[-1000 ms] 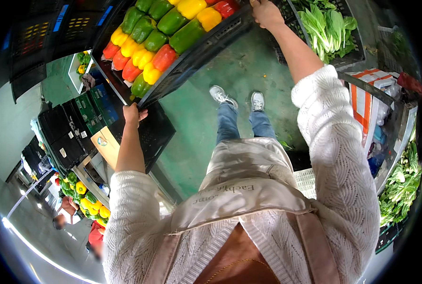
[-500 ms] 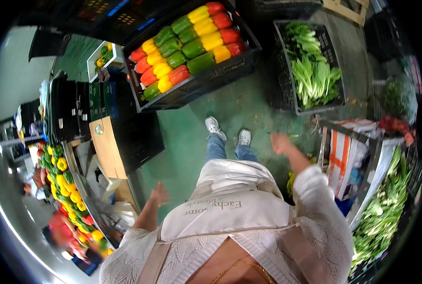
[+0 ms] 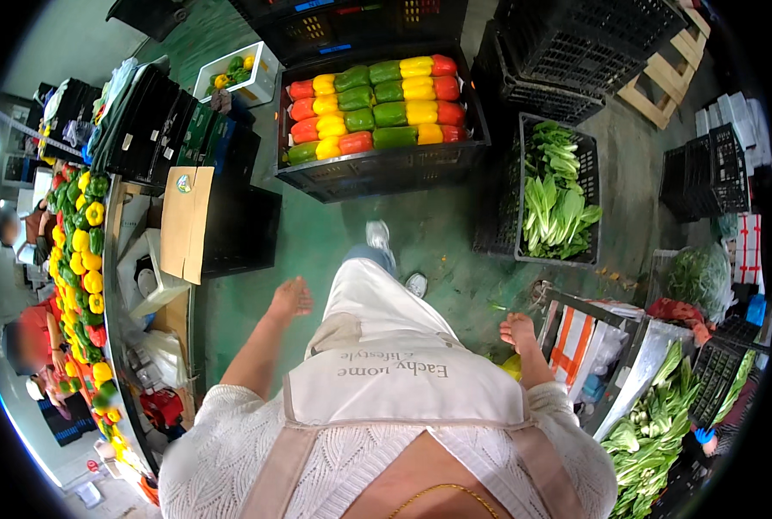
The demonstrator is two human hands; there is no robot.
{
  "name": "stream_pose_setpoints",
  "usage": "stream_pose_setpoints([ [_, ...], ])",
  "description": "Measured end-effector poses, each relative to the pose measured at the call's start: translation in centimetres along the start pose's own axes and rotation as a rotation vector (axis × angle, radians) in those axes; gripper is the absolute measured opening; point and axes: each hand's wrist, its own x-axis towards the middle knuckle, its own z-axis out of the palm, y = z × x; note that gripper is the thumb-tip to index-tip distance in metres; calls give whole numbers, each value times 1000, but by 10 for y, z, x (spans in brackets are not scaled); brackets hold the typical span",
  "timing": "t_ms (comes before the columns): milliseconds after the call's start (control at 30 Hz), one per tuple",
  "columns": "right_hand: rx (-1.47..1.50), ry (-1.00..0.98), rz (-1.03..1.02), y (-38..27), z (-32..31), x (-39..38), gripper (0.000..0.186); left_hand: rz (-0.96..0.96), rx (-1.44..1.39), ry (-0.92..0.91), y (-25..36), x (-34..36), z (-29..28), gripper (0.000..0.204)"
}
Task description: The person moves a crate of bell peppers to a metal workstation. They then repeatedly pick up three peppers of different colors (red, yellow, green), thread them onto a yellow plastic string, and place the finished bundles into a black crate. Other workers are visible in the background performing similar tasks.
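My left hand [image 3: 292,298] hangs in the air over the green floor, empty, its fingers loosely stretched. My right hand [image 3: 517,330] is held low at my other side, beside a metal-edged stand [image 3: 590,303]; its fingers are curled, and I see nothing in them. Ahead of me a black crate [image 3: 386,176] carries rows of red, yellow and green bell peppers [image 3: 349,100]. To its right, leafy greens [image 3: 552,208] lie in another black crate [image 3: 597,160]. Neither hand touches any of these.
On the left, a cardboard sheet [image 3: 185,223] leans against a black box [image 3: 243,229], near a table heaped with peppers [image 3: 80,264]. A person in red [image 3: 44,333] is behind it. More greens [image 3: 646,441] are at right, near a blue-gloved hand [image 3: 704,435]. Stacked crates [image 3: 568,52] stand farther off.
The view has turned and come nearer the pepper crate, which now sits squarer ahead. My feet have stepped, and my left hand has swung forward while my right has drawn back.
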Motion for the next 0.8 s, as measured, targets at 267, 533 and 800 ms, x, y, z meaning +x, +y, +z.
stream_pose_setpoints([
  [267,-1,-166,-48,-32,29,-14,22,-117,-37,-1,-25,4,-4,44],
  [533,-205,-120,69,-14,30,-20,21,-180,-89,34,-71,-17,-18,45],
  [800,-270,-109,-102,-101,87,-34,17,-266,-190,116,-113,-34,-68,54],
])
